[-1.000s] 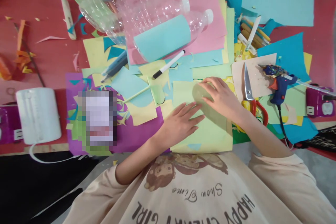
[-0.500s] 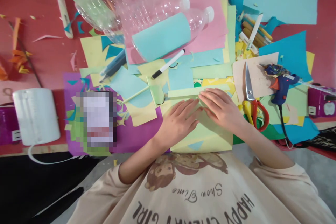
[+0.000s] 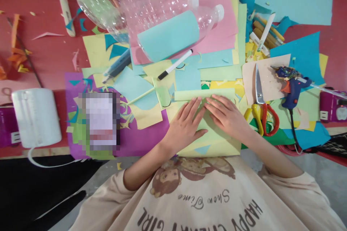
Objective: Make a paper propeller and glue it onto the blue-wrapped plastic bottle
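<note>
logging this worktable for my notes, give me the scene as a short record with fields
left hand: open, resting on the pale green sheet
right hand: open, on the same sheet
sheet's far edge: turned over in a strip
right of sheet: scissors, glue gun
beyond sheet: capped marker, bottle with blue wrap

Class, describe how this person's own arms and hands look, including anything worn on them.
The left hand and right hand are bare, with no glove or ring showing. The forearms are bare too. Loose, cream sleeves end near the elbows, matching the shirt, which has brown print.
</note>
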A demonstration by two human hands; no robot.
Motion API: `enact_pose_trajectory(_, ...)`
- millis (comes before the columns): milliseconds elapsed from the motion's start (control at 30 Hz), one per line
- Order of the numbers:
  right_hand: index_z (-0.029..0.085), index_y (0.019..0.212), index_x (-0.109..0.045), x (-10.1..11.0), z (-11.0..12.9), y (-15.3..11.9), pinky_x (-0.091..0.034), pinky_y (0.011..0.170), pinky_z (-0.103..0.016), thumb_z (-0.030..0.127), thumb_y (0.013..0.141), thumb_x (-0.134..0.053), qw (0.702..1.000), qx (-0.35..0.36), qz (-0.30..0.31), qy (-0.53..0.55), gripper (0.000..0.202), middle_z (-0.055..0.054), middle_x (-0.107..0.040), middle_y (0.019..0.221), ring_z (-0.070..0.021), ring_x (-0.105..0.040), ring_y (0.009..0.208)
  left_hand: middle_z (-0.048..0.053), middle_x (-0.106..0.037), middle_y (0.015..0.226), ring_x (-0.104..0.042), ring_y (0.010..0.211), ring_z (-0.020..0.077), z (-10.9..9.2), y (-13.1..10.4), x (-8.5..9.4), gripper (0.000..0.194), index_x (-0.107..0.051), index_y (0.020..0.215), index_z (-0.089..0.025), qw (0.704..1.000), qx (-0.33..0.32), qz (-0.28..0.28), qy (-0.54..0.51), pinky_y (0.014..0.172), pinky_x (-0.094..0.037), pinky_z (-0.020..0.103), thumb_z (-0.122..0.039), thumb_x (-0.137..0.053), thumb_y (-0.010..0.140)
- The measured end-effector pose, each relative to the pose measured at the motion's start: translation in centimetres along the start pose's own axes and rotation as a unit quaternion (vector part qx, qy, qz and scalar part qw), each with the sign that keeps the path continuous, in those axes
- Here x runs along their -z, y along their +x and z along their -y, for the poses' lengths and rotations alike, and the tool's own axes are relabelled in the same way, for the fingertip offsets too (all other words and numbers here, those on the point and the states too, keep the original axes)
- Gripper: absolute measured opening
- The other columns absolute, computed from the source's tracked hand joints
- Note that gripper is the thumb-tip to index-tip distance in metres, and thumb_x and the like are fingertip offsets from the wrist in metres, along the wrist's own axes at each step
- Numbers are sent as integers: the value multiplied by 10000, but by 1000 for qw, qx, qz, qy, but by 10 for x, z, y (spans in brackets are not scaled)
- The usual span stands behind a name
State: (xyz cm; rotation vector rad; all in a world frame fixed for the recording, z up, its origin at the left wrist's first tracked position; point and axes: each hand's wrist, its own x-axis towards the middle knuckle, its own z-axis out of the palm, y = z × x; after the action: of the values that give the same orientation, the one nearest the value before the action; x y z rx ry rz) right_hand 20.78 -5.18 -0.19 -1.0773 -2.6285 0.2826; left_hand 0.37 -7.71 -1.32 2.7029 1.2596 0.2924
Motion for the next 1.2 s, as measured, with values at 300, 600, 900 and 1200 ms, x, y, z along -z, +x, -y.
enact_pose_trajectory(300,87,1357,-484,-2,2,-4,-456,1094,-455,121,944,-457,999,-23,30,15,415,-155,-569,1371,-250,-474,1337,223,-364,1514,-367,1405,333,-2,1,2,661,-367,1414,-67,998,27,49,-25,1118,-350,461,-468,-499,905)
enact_pose_trajectory(600,75,1347,-486,-2,4,-6,-480,1056,-460,133,943,-469,999,-39,22,-15,409,-154,-583,1356,-273,-504,1306,154,-393,1516,-341,1416,338,-4,1,2,680,-326,1460,-108,997,44,61,-23,1158,-274,518,-489,-466,914)
enact_pose_trajectory(900,112,1384,-458,-6,7,-10,-443,1084,-473,149,952,-448,997,-65,35,-8,433,-133,-558,1389,-269,-464,1342,154,-371,1528,-325,1427,326,-3,2,2,666,-316,1468,-111,996,39,78,-25,1157,-275,517,-487,-425,929)
enact_pose_trajectory(1200,139,1408,-435,-15,8,-14,-402,1110,-488,164,952,-448,996,-88,16,5,456,-129,-559,1389,-259,-449,1354,157,-378,1524,-345,1421,302,-3,2,0,662,-332,1458,-105,997,33,70,-20,1161,-275,489,-490,-429,929)
